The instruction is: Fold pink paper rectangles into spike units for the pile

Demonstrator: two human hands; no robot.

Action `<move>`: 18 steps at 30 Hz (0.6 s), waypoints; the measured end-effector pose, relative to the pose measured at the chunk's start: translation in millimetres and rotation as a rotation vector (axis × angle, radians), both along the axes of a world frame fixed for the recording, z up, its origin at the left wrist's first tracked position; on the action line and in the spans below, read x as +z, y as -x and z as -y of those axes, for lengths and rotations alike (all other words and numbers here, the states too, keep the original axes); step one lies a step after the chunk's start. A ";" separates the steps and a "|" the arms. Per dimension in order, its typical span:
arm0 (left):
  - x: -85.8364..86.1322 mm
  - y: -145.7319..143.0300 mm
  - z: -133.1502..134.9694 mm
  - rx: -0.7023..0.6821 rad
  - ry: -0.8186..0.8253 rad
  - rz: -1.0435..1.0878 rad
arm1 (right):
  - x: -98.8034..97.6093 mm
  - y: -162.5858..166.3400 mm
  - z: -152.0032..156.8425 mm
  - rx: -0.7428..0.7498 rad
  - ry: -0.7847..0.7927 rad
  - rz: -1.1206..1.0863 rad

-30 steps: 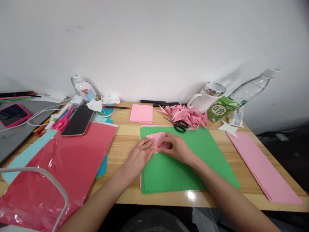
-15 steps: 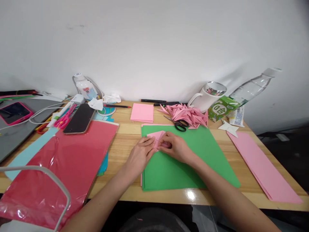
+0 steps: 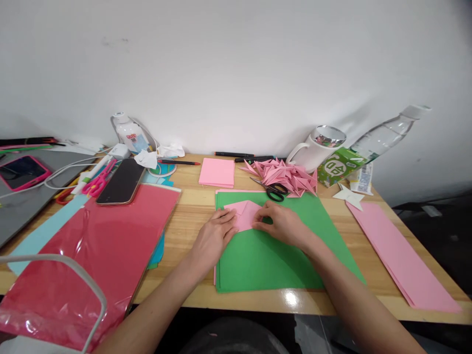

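A small sheet of pink paper [image 3: 248, 221], partly folded with a slanting flap along its top, lies on the green paper stack [image 3: 265, 265]. My left hand [image 3: 217, 231] holds down the left edge of the pink paper, its fingertips on top. At the right edge, my right hand [image 3: 278, 223] pinches the same sheet between thumb and fingers. Just beyond the green stack's top edge are black-handled scissors [image 3: 276, 191] and a pile of folded pink paper pieces [image 3: 287, 174]. A square stack of pink paper [image 3: 217, 172] sits behind my hands.
Left of me lie a red paper pack [image 3: 99, 250] in clear plastic, a phone [image 3: 121, 182] and pink scissors [image 3: 96, 184]. At the right are a white mug [image 3: 309, 150], a green box [image 3: 339, 167], a clear bottle [image 3: 385, 132], a white paper star [image 3: 349, 196] and pink strips [image 3: 401, 255].
My right hand has moved a little to the right, to the pink paper's right edge. More of the sheet now lies flat and shows. My left hand stays in place.
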State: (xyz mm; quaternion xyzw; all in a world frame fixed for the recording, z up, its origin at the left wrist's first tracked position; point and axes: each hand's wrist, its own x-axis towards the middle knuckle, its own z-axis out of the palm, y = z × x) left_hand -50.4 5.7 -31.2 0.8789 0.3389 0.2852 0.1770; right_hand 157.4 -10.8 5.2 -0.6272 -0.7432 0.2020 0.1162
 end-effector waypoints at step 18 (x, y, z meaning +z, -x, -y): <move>4.9 2.2 -5.6 -0.018 0.068 0.016 | -3.0 -14.0 -4.4 0.010 0.069 -0.087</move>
